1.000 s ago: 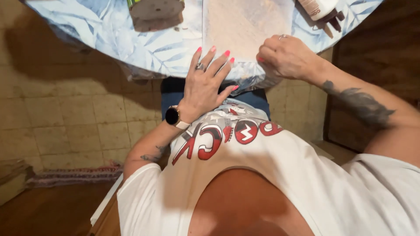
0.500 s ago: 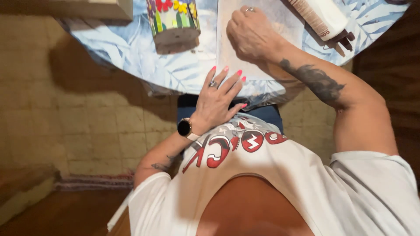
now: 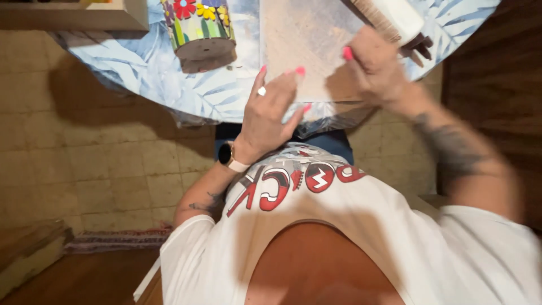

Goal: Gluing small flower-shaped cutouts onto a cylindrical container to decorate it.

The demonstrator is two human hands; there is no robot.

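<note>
Since half a second ago our right hand (image 3: 377,66) has slid rightward over the pale sheet (image 3: 307,45); it is blurred, so we cannot tell its grip. Our left hand (image 3: 271,110) lies flat, fingers spread, on the sheet's near-left corner at the tabletop's (image 3: 169,73) near edge, holding nothing. Toward the far-left stands a flowered pot (image 3: 200,31).

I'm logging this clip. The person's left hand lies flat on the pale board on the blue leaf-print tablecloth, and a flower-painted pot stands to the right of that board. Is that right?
One detail is wrong. In the head view the flower-painted mosaic pot stands to the left of the pale dusty rectangular board, not the right. The rest holds: the left hand lies flat on the board's near edge, on the blue leaf-print tablecloth.
</note>
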